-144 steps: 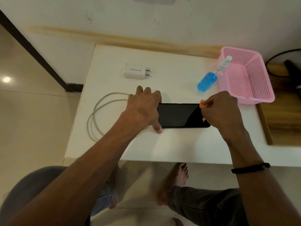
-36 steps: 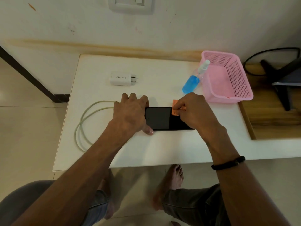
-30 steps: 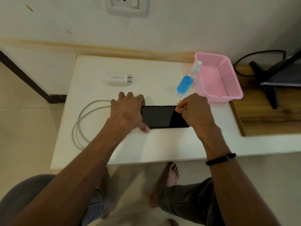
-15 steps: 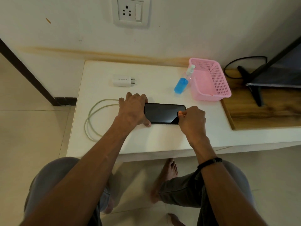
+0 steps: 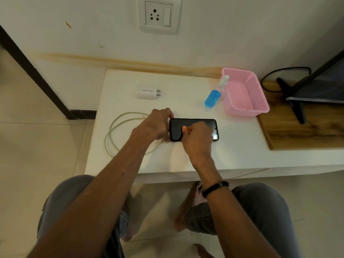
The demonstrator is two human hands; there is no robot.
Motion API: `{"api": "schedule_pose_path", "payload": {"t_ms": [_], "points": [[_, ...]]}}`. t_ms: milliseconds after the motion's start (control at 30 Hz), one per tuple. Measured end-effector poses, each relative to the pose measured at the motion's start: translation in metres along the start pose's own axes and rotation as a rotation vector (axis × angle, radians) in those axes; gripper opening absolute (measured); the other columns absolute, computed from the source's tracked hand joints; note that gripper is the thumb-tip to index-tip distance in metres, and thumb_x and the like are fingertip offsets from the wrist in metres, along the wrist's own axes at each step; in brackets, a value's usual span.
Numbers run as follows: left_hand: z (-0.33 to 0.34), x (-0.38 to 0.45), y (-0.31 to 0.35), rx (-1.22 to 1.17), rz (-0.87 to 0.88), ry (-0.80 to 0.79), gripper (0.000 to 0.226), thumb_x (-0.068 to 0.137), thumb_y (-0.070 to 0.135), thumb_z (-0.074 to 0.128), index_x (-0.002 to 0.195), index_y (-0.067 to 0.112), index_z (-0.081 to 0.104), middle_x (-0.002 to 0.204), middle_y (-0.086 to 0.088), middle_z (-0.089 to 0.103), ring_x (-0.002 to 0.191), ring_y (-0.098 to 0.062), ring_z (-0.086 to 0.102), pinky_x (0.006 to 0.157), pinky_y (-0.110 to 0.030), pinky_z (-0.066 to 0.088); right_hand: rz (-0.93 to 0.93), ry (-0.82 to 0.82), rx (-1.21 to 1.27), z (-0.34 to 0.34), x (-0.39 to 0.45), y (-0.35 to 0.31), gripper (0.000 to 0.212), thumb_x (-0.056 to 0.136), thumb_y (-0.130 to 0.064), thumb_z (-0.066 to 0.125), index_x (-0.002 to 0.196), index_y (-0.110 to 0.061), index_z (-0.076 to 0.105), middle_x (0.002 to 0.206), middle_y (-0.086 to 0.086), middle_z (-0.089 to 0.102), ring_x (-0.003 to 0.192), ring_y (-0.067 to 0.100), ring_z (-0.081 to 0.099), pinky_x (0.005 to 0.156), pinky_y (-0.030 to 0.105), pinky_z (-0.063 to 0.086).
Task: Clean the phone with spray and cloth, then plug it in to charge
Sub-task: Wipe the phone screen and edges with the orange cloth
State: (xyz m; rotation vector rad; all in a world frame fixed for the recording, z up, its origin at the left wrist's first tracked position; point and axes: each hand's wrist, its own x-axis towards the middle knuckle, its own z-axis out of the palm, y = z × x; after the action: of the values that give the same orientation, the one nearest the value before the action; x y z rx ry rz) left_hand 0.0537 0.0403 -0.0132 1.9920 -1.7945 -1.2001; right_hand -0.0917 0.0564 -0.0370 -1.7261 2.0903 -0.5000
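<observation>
A black phone [image 5: 193, 123] lies flat, screen up, on the white table [image 5: 186, 94]. My left hand [image 5: 156, 124] grips its left end, fingers curled over the far edge and thumb at the near edge. My right hand [image 5: 198, 138] is over the middle of the screen and pinches a small orange cloth [image 5: 184, 129], of which only a corner shows. A spray bottle [image 5: 214, 95] with blue liquid leans against the pink basket [image 5: 245, 94]. The white charger plug [image 5: 147, 92] lies at the back left, the pale green cable [image 5: 119, 131] coiled at the left.
A wall socket [image 5: 158, 15] sits on the wall above the table. A wooden board [image 5: 305, 131] with a dark stand and black cord lies to the right. My knees and bare feet are below the table's front edge.
My right hand has slid the cloth leftward along the screen from the phone's right end to its middle. The left hand kept its hold. The camera tilted up, showing the wall socket.
</observation>
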Motion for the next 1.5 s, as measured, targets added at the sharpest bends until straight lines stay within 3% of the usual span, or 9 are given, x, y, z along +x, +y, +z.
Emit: {"api": "schedule_pose_path", "payload": {"t_ms": [133, 300, 467, 533, 733, 867, 1033, 1133, 1500], "points": [[-0.002, 0.000, -0.002, -0.035, -0.011, 0.004, 0.066, 0.076, -0.011, 0.079, 0.134, 0.014, 0.058, 0.113, -0.012, 0.073, 0.106, -0.029, 0.070, 0.094, -0.044, 0.058, -0.042, -0.046, 0.012, 0.011, -0.008, -0.018, 0.023, 0.099, -0.028, 0.065, 0.092, -0.007, 0.073, 0.087, 0.009, 0.069, 0.076, 0.021, 0.067, 0.069, 0.034, 0.058], [-0.007, 0.001, -0.002, -0.008, -0.038, 0.009, 0.051, 0.089, 0.001, 0.066, 0.137, 0.018, 0.059, 0.121, -0.010, 0.071, 0.111, -0.026, 0.068, 0.091, -0.033, 0.056, -0.104, -0.157, 0.135, 0.019, -0.014, -0.032, 0.013, 0.095, -0.010, 0.066, 0.085, -0.007, 0.074, 0.072, 0.004, 0.067, 0.063, 0.011, 0.062, 0.062, 0.021, 0.050], [-0.007, 0.002, 0.000, 0.011, -0.038, 0.016, 0.034, 0.094, 0.019, 0.062, 0.128, 0.022, 0.063, 0.128, -0.009, 0.068, 0.111, -0.025, 0.064, 0.089, -0.032, 0.051, 0.204, -0.435, 1.143, -0.021, -0.001, -0.013, 0.011, 0.091, -0.004, 0.072, 0.098, 0.001, 0.079, 0.095, 0.020, 0.078, 0.086, 0.021, 0.075, 0.086, 0.035, 0.063], [-0.006, 0.002, 0.000, -0.018, -0.067, 0.013, 0.043, 0.094, 0.020, 0.062, 0.137, 0.019, 0.059, 0.131, -0.007, 0.067, 0.120, -0.025, 0.062, 0.097, -0.033, 0.053, 0.242, -0.370, 1.334, -0.041, 0.014, 0.003, 0.013, 0.091, -0.004, 0.073, 0.098, 0.005, 0.078, 0.095, 0.017, 0.078, 0.089, 0.020, 0.074, 0.085, 0.032, 0.062], [-0.004, 0.003, 0.006, -0.016, -0.127, 0.048, 0.044, 0.093, 0.004, 0.062, 0.136, 0.014, 0.060, 0.133, -0.012, 0.064, 0.122, -0.028, 0.062, 0.100, -0.036, 0.054, -0.027, 0.142, 0.293, -0.072, 0.051, 0.046, 0.023, 0.092, -0.034, 0.074, 0.086, -0.012, 0.075, 0.065, -0.007, 0.070, 0.066, -0.002, 0.069, 0.066, 0.014, 0.048], [-0.004, 0.000, 0.010, -0.044, -0.159, 0.058, 0.042, 0.091, 0.003, 0.064, 0.132, 0.010, 0.064, 0.127, -0.018, 0.066, 0.113, -0.034, 0.068, 0.093, -0.038, 0.057, 0.011, 0.020, -0.029, -0.040, 0.062, 0.052, 0.026, 0.098, -0.027, 0.068, 0.097, -0.001, 0.072, 0.088, 0.014, 0.072, 0.079, 0.026, 0.069, 0.077, 0.037, 0.059], [-0.003, 0.004, 0.004, -0.235, -0.200, 0.050, 0.028, 0.090, -0.006, 0.062, 0.115, -0.003, 0.073, 0.110, -0.025, 0.075, 0.107, -0.040, 0.073, 0.096, -0.045, 0.060, 0.017, 0.025, -0.101, -0.019, 0.058, 0.026, 0.027, 0.098, -0.025, 0.065, 0.109, -0.001, 0.062, 0.107, 0.017, 0.067, 0.093, 0.031, 0.066, 0.070, 0.031, 0.045], [-0.003, 0.008, 0.004, -0.393, -0.255, 0.049, 0.028, 0.088, -0.014, 0.053, 0.110, -0.012, 0.071, 0.108, -0.033, 0.074, 0.096, -0.038, 0.075, 0.097, -0.050, 0.060, 0.018, -0.018, -0.072, -0.011, 0.053, 0.005, 0.031, 0.097, -0.028, 0.066, 0.112, -0.001, 0.060, 0.110, 0.018, 0.065, 0.094, 0.033, 0.068, 0.076, 0.034, 0.054], [-0.008, 0.007, 0.005, -0.695, -0.354, 0.053, 0.035, 0.096, 0.009, 0.042, 0.108, -0.011, 0.067, 0.098, -0.029, 0.073, 0.080, -0.036, 0.068, 0.092, -0.047, 0.062, -0.212, -0.232, -0.074, 0.009, 0.024, -0.036, 0.018, 0.097, -0.022, 0.068, 0.101, -0.008, 0.079, 0.091, 0.010, 0.076, 0.081, 0.022, 0.071, 0.082, 0.032, 0.059]]}}
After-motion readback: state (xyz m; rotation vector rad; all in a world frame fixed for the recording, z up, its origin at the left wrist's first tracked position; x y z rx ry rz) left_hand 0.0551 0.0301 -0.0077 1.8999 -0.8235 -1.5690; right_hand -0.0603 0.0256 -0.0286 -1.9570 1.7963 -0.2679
